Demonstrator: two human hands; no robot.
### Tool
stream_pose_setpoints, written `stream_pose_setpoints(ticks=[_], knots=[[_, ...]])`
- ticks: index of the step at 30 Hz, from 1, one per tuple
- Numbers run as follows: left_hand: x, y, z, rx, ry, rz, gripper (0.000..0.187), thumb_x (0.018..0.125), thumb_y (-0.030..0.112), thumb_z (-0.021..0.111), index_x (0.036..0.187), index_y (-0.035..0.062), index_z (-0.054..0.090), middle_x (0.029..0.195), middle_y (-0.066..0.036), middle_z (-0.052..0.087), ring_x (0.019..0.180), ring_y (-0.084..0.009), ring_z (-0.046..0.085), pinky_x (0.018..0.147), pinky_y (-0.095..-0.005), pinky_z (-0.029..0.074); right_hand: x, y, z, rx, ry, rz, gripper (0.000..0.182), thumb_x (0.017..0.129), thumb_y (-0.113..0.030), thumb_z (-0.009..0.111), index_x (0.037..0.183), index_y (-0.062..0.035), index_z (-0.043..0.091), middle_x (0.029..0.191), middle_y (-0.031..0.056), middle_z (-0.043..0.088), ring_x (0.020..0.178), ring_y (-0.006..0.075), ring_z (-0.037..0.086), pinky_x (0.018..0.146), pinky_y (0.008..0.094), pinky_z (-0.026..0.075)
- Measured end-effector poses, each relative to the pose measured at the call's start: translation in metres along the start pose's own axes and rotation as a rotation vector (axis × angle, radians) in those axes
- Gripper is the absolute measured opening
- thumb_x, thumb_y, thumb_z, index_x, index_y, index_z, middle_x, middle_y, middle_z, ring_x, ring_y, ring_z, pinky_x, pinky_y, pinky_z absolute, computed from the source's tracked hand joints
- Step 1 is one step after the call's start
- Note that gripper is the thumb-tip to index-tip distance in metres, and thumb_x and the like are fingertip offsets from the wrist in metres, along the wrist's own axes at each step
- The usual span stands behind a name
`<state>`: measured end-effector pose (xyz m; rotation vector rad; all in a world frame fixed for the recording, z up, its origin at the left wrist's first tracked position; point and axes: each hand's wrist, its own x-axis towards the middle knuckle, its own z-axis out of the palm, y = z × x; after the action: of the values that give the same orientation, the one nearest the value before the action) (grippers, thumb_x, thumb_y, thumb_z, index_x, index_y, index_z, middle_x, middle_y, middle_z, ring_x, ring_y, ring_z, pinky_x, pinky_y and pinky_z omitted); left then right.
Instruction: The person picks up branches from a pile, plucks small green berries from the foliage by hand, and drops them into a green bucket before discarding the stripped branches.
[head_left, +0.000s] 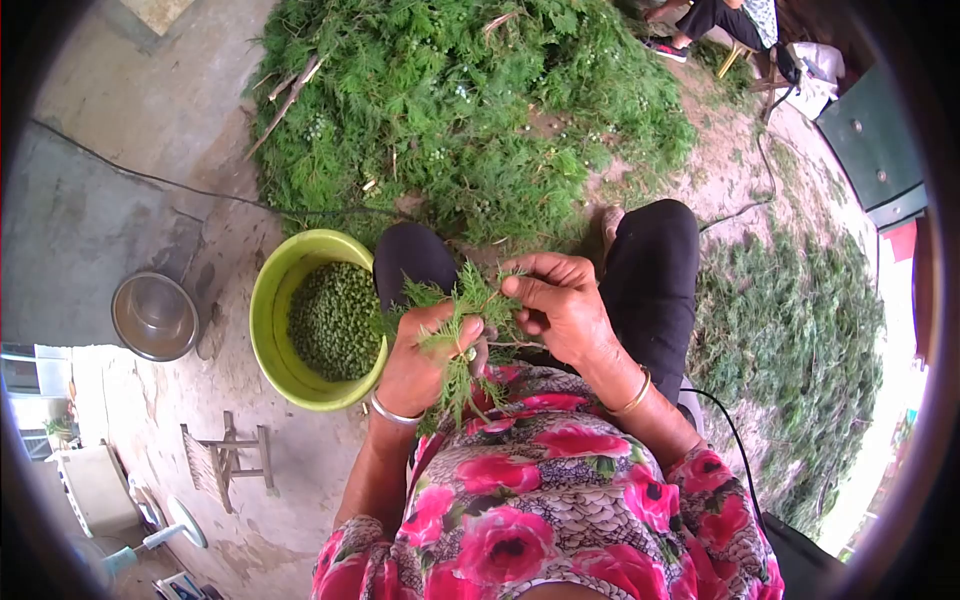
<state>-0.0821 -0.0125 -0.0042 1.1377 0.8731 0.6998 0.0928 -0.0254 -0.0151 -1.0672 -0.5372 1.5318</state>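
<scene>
A leafy green evergreen sprig point(462, 300) is in front of my body, above my lap. My left hand point(412, 360) is closed around its lower part, with some fronds hanging below the fingers. With thumb and forefinger, my right hand point(565, 305) pinches at the upper right side of the same sprig; anything smaller between those fingertips is hidden. Just left of my left hand stands a yellow-green bucket point(262, 330), partly filled with small round green berries point(335, 320).
A large heap of cut evergreen branches point(450, 110) lies ahead, and more greenery point(795, 350) is spread at right. On the left are a metal bowl point(155, 316), a small folding stool point(225, 462) and a black cable point(200, 188). Another person point(715, 20) sits at upper right.
</scene>
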Motion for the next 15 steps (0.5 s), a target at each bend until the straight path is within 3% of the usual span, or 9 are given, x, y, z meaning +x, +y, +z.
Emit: stream_pose_setpoints(ticks=[3, 5, 7, 8, 11, 15], knots=[[0.001, -0.004, 0.007, -0.205, 0.063, -0.011, 0.022, 0.086, 0.017, 0.059, 0.090, -0.0046, 0.057, 0.077, -0.013, 0.061, 0.052, -0.0160, 0.053, 0.046, -0.0279, 0.041, 0.005, 0.006, -0.004, 0.062, 0.059, -0.076, 0.009, 0.079, -0.004, 0.066, 0.087, 0.0005, 0.063, 0.062, 0.0001, 0.054, 0.044, 0.0069, 0.046, 0.040, 0.0199, 0.035], [0.003, -0.008, 0.003, -0.184, 0.064, -0.001, 0.022, 0.087, 0.016, 0.058, 0.097, -0.0036, 0.055, 0.083, -0.015, 0.062, 0.053, -0.0165, 0.053, 0.046, -0.0275, 0.041, 0.006, 0.003, -0.005, 0.136, 0.047, -0.027, 0.009, 0.079, -0.005, 0.066, 0.085, -0.0003, 0.063, 0.063, -0.0007, 0.054, 0.046, 0.0066, 0.045, 0.040, 0.0196, 0.034], [0.005, -0.004, 0.006, -0.225, 0.012, 0.024, 0.021, 0.087, 0.017, 0.059, 0.091, -0.0036, 0.055, 0.063, -0.005, 0.054, 0.052, -0.0133, 0.052, 0.047, -0.0252, 0.039, 0.007, 0.005, -0.008, 0.364, 0.019, 0.068, 0.008, 0.079, -0.006, 0.066, 0.083, -0.0013, 0.062, 0.065, -0.0015, 0.055, 0.048, 0.0060, 0.044, 0.040, 0.0197, 0.032], [0.004, 0.002, 0.011, -0.291, 0.028, 0.031, 0.018, 0.086, 0.014, 0.060, 0.091, -0.0025, 0.056, 0.063, -0.004, 0.054, 0.052, -0.0125, 0.052, 0.046, -0.0244, 0.039, 0.010, 0.006, -0.011, 0.386, 0.003, 0.085, 0.007, 0.078, -0.005, 0.067, 0.081, -0.0015, 0.062, 0.066, -0.0016, 0.055, 0.050, 0.0063, 0.043, 0.040, 0.0198, 0.031], [0.004, 0.001, 0.007, -0.311, 0.002, -0.020, 0.015, 0.085, 0.012, 0.061, 0.091, -0.0012, 0.058, 0.063, -0.003, 0.054, 0.052, -0.0114, 0.052, 0.045, -0.0237, 0.038, 0.009, 0.003, -0.014, 0.159, 0.000, -0.015, 0.006, 0.078, -0.004, 0.066, 0.079, -0.0014, 0.061, 0.066, -0.0008, 0.055, 0.049, 0.0073, 0.043, 0.040, 0.0204, 0.031], [0.006, -0.005, 0.003, -0.250, -0.021, -0.139, 0.013, 0.085, 0.013, 0.060, 0.090, 0.0000, 0.058, 0.063, -0.002, 0.053, 0.051, -0.0106, 0.051, 0.045, -0.0229, 0.037, 0.013, 0.009, -0.013, 0.100, 0.064, -0.035, 0.004, 0.077, -0.001, 0.065, 0.078, -0.0013, 0.061, 0.066, 0.0004, 0.055, 0.048, 0.0081, 0.044, 0.040, 0.0213, 0.031]])
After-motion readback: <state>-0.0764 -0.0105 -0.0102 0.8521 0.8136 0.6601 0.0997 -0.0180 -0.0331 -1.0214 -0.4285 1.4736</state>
